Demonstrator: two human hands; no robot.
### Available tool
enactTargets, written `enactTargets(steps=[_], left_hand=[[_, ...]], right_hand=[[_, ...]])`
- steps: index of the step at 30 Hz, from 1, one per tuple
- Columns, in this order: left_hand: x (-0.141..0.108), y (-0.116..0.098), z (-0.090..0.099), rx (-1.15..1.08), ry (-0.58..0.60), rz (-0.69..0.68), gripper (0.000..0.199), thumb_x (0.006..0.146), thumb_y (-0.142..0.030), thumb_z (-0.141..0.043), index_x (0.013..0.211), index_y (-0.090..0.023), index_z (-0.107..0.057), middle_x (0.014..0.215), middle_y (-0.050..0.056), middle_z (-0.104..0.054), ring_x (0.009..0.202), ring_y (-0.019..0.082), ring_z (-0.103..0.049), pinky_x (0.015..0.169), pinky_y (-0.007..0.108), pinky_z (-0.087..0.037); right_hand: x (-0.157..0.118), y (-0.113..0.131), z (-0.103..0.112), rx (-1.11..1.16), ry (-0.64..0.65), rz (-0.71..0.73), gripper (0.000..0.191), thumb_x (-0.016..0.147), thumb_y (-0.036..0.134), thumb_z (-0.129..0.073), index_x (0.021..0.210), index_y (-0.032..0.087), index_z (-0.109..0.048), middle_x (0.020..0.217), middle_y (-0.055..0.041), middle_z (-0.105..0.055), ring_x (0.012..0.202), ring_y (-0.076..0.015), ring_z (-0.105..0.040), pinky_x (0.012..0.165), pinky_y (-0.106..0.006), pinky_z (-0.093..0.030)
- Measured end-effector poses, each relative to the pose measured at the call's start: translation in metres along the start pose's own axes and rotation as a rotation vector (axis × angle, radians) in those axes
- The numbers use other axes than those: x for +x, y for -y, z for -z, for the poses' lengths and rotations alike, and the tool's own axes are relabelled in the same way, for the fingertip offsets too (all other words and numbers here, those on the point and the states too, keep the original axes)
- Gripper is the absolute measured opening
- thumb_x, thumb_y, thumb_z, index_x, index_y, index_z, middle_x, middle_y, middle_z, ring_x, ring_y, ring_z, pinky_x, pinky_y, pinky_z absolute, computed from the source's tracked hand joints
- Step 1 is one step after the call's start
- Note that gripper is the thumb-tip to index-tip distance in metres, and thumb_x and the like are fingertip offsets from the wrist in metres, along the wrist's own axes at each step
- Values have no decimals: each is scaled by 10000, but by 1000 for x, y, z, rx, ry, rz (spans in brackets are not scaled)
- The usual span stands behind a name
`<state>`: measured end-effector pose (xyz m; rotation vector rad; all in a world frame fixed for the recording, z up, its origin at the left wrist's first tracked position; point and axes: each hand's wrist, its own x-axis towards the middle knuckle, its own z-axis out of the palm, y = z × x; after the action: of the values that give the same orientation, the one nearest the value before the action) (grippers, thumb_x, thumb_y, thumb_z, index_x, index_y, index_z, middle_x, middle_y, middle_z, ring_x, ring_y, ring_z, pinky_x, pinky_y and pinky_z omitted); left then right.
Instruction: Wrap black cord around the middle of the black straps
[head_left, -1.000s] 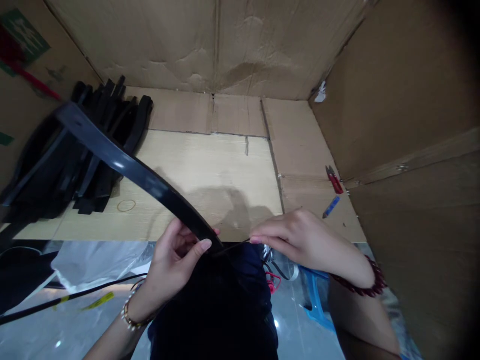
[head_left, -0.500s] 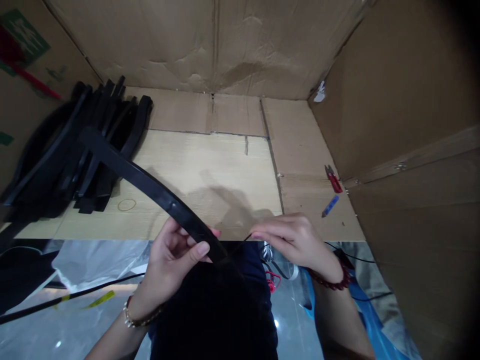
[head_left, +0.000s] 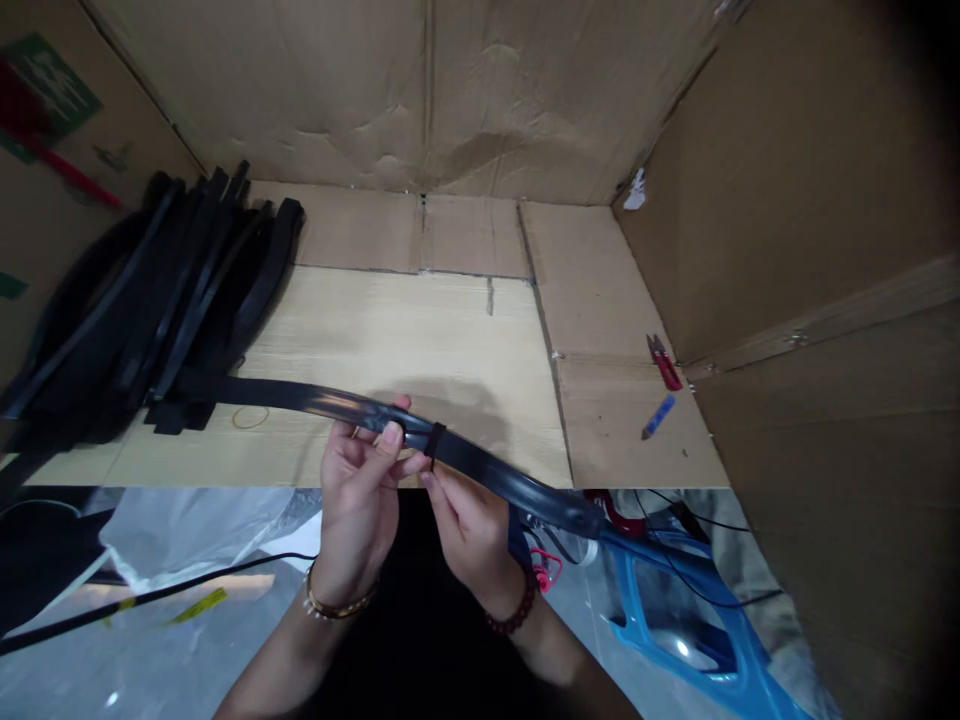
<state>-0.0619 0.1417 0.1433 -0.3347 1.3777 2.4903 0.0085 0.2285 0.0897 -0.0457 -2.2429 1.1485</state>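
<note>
Strip (head_left: 517, 484) slants over near edge of table (head_left: 360, 330), clamped mid-length in left hand (head_left: 361, 490), likely for balance. I've got right hand (head_left: 474, 525) pinching band (head_left: 434, 441) crossing it, presumably for tension. Pile (head_left: 187, 290) lies left, snips (head_left: 666, 364) right, seemingly leaving working room.

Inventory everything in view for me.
Flat pale tabletop: one, cream, centre
Upright cardboard walls: three, brown, around tabletop
Straight rod: one, red, left wall
Long curved strip: one, black, above tabletop's front edge
Narrow band: one, black, around that strip
Heaped curved strips: several, black, tabletop's left
Thin ring: one, tan, near heap
Pointed metal snips: one, red-handled, tabletop's right
Slim pen-like tool: one, blue, below snips
Crumpled plastic sheet: one, white, lower left
Open plastic frame: one, blue, lower right
Left hand: one, bare, gripping long strip
Right hand: one, bare, pinching band's lower end
</note>
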Motion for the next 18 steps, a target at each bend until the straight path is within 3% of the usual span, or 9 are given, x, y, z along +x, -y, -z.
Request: enactTargets(steps=[2, 6, 12, 18], left_hand=[[-1, 2, -1, 32, -23, -60, 355, 666, -212, -850, 941, -194, -626, 1006, 11, -748, 626, 82, -683, 561, 162, -604], [-4, 6, -4, 69, -48, -150, 369, 673, -234, -851, 949, -202, -608, 986, 2, -758, 594, 65, -681, 554, 125, -583], [-8, 16, -2, 206, -46, -328, 320, 767, -216, -783, 1000, -223, -564, 984, 5, -773, 745, 107, -734, 602, 145, -594], [-8, 21, 3, 286, -51, -460, 283, 793, -168, -755, 976, -211, -544, 972, 18, -776, 912, 152, -739, 752, 212, -613]], right_hand=[[0, 12, -3, -120, -77, 86, 247, 938, 78, -501, 1083, 82, -702, 939, -122, -766, 791, -185, -740, 775, -256, -605], [6, 30, 6, -394, -17, 187, 247, 962, 92, -455, 1034, 48, -688, 751, -101, -750, 510, -133, -644, 517, -230, -545], [14, 39, 22, -521, 100, 227, 284, 968, 79, -404, 1059, 14, -664, 686, -85, -715, 478, -138, -610, 440, -279, -473], [18, 39, 30, -511, 84, 223, 255, 965, 91, -441, 971, 49, -693, 663, -71, -711, 464, -136, -605, 447, -295, -459]])
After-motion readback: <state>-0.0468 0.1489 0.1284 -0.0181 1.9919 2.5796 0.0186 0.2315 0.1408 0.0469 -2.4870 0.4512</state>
